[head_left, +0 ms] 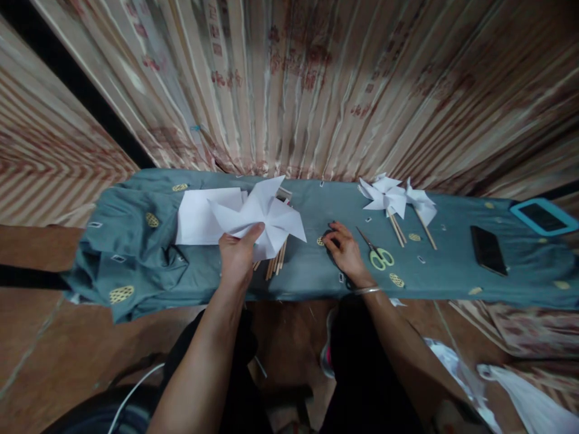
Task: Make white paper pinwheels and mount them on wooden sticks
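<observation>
Scissors [380, 258] with green handles lie on the cloth-covered surface [312, 274]. Well to the left of the scissors is a white paper pinwheel [277, 216], up in the left hand [239, 256]. Its fingers are closed on the paper: the thumb presses on top, near the middle, and the other fingers are mostly hidden. Just left of the scissors is the right hand [346, 250]. Its fingers are bent with the tips close together, well apart from the pinwheel, and I cannot tell if they pinch something tiny. Farthest left of the scissors lie white paper sheets [196, 217], partly covered by the pinwheel. Wooden sticks [277, 263] poke out below it, also left of the scissors. Behind the scissors and a bit right are more paper pinwheels [391, 199] with sticks. Well right of the scissors are a black phone [488, 250] and a blue-rimmed tablet [545, 216]. Small printed marks [421, 260] near the scissors are too tiny to read, and red marks [312, 57] on the curtain [289, 120] behind are too blurry.
</observation>
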Available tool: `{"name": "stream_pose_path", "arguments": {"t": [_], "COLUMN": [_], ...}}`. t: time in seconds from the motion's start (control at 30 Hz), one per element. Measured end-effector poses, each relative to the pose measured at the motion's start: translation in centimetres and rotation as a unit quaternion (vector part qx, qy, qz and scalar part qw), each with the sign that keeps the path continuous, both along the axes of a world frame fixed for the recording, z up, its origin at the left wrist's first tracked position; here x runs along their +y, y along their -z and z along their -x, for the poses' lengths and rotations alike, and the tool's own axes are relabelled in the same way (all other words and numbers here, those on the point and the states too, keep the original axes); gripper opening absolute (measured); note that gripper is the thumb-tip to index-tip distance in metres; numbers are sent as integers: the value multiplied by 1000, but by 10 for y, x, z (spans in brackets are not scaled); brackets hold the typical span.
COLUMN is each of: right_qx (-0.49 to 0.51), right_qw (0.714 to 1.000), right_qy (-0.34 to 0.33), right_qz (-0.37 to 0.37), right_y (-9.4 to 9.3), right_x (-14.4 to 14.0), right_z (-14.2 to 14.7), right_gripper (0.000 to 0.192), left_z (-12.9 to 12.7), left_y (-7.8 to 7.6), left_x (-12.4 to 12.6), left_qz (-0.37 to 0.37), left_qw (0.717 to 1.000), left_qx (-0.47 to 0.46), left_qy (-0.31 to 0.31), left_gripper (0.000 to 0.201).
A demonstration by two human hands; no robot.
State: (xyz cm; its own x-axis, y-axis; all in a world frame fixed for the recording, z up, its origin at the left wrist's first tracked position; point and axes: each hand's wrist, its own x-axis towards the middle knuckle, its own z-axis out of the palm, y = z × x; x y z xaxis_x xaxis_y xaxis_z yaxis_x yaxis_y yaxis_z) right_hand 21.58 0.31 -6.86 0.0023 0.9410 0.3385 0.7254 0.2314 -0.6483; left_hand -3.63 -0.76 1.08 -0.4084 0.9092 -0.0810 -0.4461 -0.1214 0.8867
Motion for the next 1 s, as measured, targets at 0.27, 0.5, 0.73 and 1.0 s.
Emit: {"name": "stream_pose_path", "arguments": {"t": [0.27, 0.5, 0.73, 1.0], "right_qx": [31, -4, -194, -182], "right_qw": [999, 999, 979, 981], "right_qy": [-21, 6, -68, -68], "right_qz": [30, 35, 7, 9], "right_y": [-5, -28, -29, -27], "right_x": [-8, -12, -11, -13], "right_z": [-12, -8, 0, 3], "right_gripper": [18, 20, 18, 15], "left_z": [-29, -55, -69, -72], "left_y": [12, 19, 33, 34], "left_x": [12, 20, 27, 28], "left_qz": [38, 51, 40, 36], "left_qw": [999, 997, 996, 995], "left_qx": [25, 27, 38, 48], "left_qy": [24, 59, 68, 77], "left_gripper": [24, 21, 18, 17]}}
